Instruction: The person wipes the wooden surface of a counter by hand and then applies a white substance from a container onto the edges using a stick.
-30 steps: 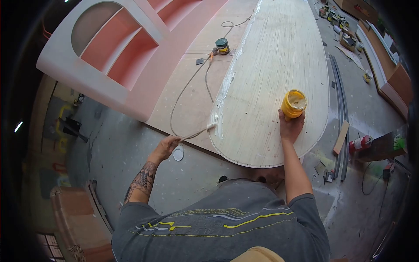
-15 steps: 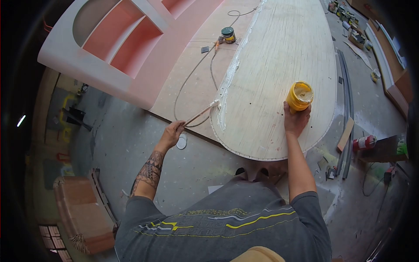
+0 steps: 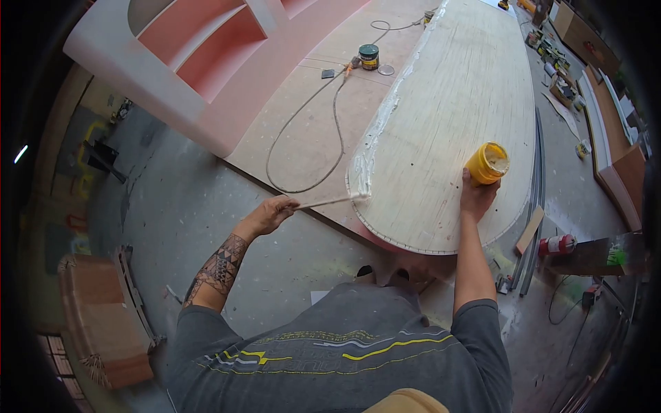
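My left hand (image 3: 270, 215) is closed round the end of a thin stick (image 3: 322, 203). The stick's white-coated tip meets the rounded near edge of a pale wooden panel (image 3: 441, 131). A thick band of white paste (image 3: 377, 134) runs along the panel's left edge, ending close to that tip. In my right hand (image 3: 478, 198) is a yellow tub (image 3: 480, 167), gripped round its side and tilted over the panel's right part. Its open mouth shows cream-coloured paste inside.
A pink-and-white curved shelf unit (image 3: 227, 124) stands left of the panel. On the board between them lie a looped hose (image 3: 337, 148) and a dark green can (image 3: 369, 56). Long grey strips (image 3: 536, 206), a wood offcut (image 3: 529, 230) and a red can (image 3: 558, 244) are at the right.
The stick's tip has moved down along the panel's left edge, and the stick now lies more level. The view has shifted; my right hand still holds the yellow tub.
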`<state>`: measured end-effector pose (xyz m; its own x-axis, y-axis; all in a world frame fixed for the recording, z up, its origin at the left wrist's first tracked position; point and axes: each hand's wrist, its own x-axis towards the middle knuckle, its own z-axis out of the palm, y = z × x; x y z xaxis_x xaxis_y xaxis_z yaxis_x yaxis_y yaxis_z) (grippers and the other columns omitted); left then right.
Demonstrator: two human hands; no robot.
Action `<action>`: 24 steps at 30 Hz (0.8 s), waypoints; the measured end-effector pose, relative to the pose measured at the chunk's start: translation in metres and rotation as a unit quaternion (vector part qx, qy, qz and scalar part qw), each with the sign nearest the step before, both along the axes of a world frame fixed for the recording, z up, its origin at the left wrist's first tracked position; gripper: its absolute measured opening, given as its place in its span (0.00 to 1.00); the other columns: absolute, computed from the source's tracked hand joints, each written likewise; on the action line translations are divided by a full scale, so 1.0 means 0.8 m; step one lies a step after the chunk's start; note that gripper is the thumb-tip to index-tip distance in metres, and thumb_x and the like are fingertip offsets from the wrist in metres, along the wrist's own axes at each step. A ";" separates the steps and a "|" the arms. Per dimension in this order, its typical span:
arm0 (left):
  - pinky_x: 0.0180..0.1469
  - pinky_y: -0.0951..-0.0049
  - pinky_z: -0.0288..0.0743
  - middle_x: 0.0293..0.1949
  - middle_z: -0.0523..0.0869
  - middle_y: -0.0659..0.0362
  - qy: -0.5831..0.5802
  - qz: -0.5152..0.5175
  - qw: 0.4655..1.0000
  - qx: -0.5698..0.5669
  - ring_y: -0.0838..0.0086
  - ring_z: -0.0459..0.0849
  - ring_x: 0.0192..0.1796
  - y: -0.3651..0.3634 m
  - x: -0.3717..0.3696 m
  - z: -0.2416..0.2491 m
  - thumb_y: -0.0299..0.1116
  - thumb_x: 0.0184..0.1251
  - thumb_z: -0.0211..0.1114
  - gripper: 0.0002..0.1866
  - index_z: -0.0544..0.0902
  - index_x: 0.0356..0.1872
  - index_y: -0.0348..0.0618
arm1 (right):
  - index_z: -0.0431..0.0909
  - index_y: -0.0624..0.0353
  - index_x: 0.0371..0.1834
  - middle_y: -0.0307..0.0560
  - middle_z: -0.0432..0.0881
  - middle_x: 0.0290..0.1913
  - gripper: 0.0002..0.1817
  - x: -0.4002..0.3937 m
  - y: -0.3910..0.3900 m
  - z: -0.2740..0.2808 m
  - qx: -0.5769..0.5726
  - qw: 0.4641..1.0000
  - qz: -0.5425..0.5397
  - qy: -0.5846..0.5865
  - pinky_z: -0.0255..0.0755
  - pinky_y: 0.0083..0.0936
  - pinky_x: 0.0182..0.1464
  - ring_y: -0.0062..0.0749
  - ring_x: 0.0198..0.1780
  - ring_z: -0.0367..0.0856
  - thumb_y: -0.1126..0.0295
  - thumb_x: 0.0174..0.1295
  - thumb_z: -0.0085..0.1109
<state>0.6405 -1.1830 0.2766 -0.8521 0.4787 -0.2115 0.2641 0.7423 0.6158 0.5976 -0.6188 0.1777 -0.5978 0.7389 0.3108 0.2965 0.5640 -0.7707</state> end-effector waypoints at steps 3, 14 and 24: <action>0.62 0.63 0.85 0.55 0.92 0.50 0.042 0.071 0.996 0.023 0.59 0.92 0.58 -0.013 -0.009 -0.016 0.26 0.80 0.67 0.14 0.87 0.62 0.39 | 0.60 0.60 0.82 0.62 0.76 0.74 0.60 0.000 -0.003 0.001 0.018 1.000 -0.009 0.000 0.71 0.53 0.77 0.63 0.74 0.76 0.38 0.55 0.83; 0.60 0.57 0.87 0.51 0.90 0.52 0.123 0.016 0.992 -0.017 0.53 0.91 0.55 -0.030 -0.011 -0.028 0.22 0.76 0.69 0.15 0.89 0.60 0.44 | 0.60 0.61 0.81 0.62 0.77 0.74 0.59 -0.002 0.001 -0.001 0.018 1.000 -0.004 -0.002 0.71 0.52 0.77 0.63 0.75 0.76 0.41 0.55 0.84; 0.60 0.59 0.87 0.52 0.89 0.50 0.121 0.054 0.991 0.016 0.54 0.91 0.54 -0.004 -0.023 -0.023 0.23 0.77 0.68 0.14 0.88 0.60 0.41 | 0.60 0.65 0.82 0.66 0.77 0.75 0.60 0.000 -0.006 0.013 0.020 0.999 -0.008 -0.026 0.71 0.52 0.77 0.64 0.75 0.76 0.39 0.57 0.82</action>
<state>0.6224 -1.1865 0.2582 -0.9226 0.3852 0.0190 0.3273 0.7559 0.5670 0.5974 -0.6239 0.1882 -0.6026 0.7353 0.3101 0.3437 0.5899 -0.7307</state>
